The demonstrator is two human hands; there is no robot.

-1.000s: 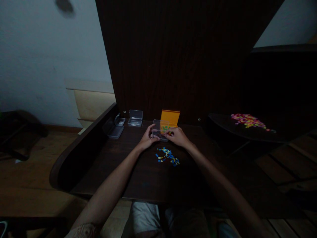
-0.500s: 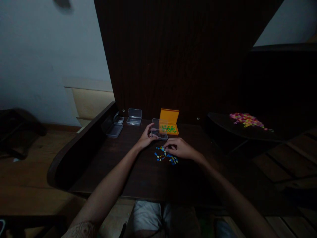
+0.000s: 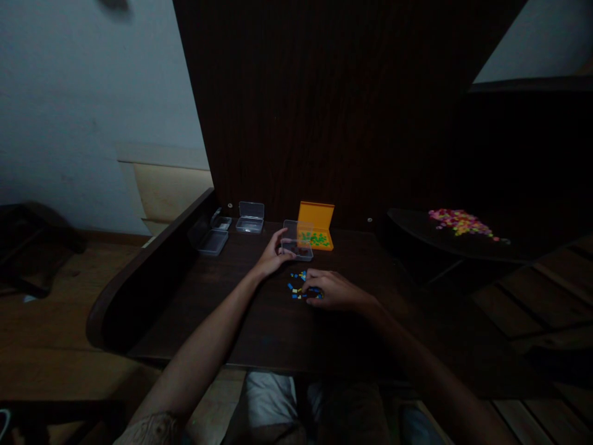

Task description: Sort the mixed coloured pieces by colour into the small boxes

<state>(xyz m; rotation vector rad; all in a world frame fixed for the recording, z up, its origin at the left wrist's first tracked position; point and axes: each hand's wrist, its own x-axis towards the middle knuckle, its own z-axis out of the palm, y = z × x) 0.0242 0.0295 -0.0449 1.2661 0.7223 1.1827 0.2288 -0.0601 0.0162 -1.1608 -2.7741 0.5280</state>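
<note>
A small pile of blue and yellow pieces (image 3: 297, 287) lies on the dark wooden desk (image 3: 259, 315). My right hand (image 3: 331, 289) rests on the pile's right part, fingers curled down onto the pieces; what they pinch is hidden. My left hand (image 3: 272, 254) holds the left edge of a clear plastic box (image 3: 297, 248) with its lid up, just behind the pile. Right behind that stands an open orange box (image 3: 315, 228) with green pieces inside.
More clear boxes sit at the desk's back left: one open (image 3: 251, 220), one flat (image 3: 213, 241). A heap of pink and yellow pieces (image 3: 458, 222) lies on a side shelf at right. A tall dark panel rises behind the desk.
My right hand left the clear box, came back toward me and dropped onto the blue and yellow pile. My left hand stayed at the clear box.
</note>
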